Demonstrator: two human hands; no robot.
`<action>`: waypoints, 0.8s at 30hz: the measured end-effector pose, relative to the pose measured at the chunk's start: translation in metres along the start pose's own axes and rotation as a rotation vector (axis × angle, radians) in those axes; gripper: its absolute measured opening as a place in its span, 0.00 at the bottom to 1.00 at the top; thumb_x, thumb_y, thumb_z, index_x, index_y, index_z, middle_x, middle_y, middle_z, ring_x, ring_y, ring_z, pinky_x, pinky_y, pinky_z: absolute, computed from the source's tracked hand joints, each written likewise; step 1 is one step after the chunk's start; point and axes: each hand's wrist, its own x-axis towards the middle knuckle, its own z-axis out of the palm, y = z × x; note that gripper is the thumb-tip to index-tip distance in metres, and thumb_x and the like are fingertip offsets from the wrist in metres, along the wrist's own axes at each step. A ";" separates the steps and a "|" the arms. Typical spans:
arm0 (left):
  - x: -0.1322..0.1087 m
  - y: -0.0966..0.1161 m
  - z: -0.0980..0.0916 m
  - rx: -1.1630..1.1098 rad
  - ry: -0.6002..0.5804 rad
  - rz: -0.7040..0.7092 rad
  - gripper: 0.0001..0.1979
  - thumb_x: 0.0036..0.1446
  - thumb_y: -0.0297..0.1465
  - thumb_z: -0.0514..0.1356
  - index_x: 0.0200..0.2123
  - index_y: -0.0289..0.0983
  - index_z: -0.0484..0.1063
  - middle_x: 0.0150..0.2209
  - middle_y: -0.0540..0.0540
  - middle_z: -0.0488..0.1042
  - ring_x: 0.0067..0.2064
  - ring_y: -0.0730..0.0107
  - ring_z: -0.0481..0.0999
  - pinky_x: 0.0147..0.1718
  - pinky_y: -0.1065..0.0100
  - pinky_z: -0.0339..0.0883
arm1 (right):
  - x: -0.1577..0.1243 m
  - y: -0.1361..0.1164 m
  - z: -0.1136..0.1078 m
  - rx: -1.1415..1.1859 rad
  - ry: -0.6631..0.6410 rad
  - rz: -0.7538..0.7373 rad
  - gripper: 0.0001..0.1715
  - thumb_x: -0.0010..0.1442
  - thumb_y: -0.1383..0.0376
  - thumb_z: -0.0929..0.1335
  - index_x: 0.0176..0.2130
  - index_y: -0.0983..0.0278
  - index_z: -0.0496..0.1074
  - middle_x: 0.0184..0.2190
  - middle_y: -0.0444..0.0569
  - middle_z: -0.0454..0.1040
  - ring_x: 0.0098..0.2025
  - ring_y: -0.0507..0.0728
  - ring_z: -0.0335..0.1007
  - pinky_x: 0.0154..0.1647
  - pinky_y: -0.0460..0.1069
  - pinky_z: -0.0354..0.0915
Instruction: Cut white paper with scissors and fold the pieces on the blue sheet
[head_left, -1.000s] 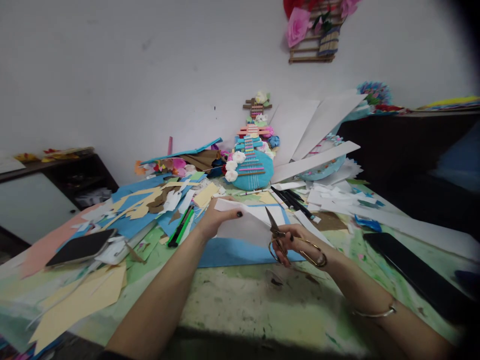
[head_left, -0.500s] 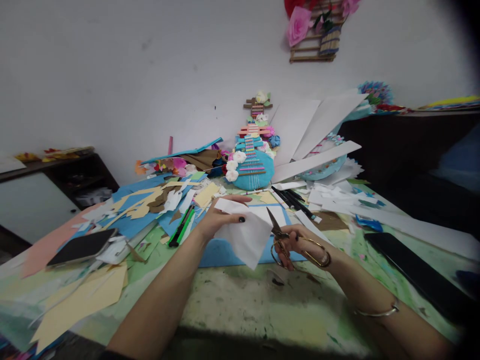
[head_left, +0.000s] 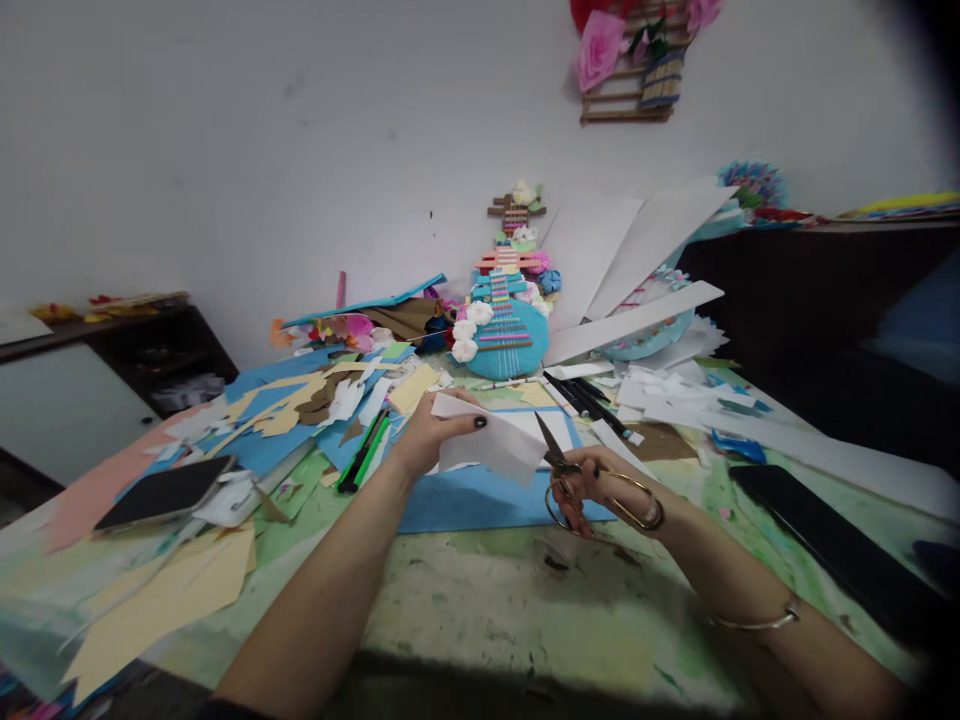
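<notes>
Between thumb and fingers, my left hand (head_left: 435, 436) pinches a sheet of white paper (head_left: 491, 447) by its left end. The paper is held up over the table and tilts down to the right. My right hand (head_left: 585, 484) grips a pair of gold-handled scissors (head_left: 556, 458), blades pointing up and left. The blades lie beside the paper's right edge; whether they touch it I cannot tell. Under both hands lies a blue sheet (head_left: 472, 503) with white paper on it.
Black pens (head_left: 592, 400) lie behind my right hand, and a green cutter knife (head_left: 365, 455) to my left. A blue lute-shaped craft piece (head_left: 517, 340) leans on the wall. A phone (head_left: 166, 492), paper scraps (head_left: 169, 600) and a long black object (head_left: 825, 545) flank my arms.
The white paper has swung up, so its lower corner no longer hangs down in front of the blue sheet as far. Both hands stay nearly in place.
</notes>
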 end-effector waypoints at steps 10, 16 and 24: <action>-0.004 -0.001 0.007 -0.050 -0.198 0.034 0.18 0.45 0.33 0.65 0.24 0.37 0.54 0.21 0.53 0.67 0.21 0.78 0.64 0.19 0.77 0.50 | 0.001 -0.001 0.002 -0.028 -0.057 0.018 0.29 0.54 0.45 0.66 0.34 0.70 0.69 0.26 0.50 0.71 0.23 0.52 0.68 0.23 0.47 0.63; -0.005 0.001 0.011 0.013 -0.187 0.091 0.18 0.44 0.32 0.65 0.24 0.37 0.54 0.22 0.54 0.66 0.22 0.79 0.62 0.21 0.77 0.51 | 0.003 -0.009 0.008 -0.074 -0.058 0.048 0.29 0.53 0.44 0.66 0.33 0.70 0.68 0.25 0.49 0.70 0.23 0.51 0.67 0.26 0.47 0.63; -0.006 0.001 0.015 0.018 -0.224 0.121 0.17 0.41 0.31 0.65 0.36 0.35 0.68 0.28 0.49 0.72 0.26 0.74 0.68 0.24 0.75 0.56 | 0.001 -0.023 0.020 -0.107 -0.012 0.083 0.30 0.51 0.42 0.66 0.29 0.67 0.64 0.25 0.48 0.69 0.24 0.51 0.65 0.27 0.48 0.62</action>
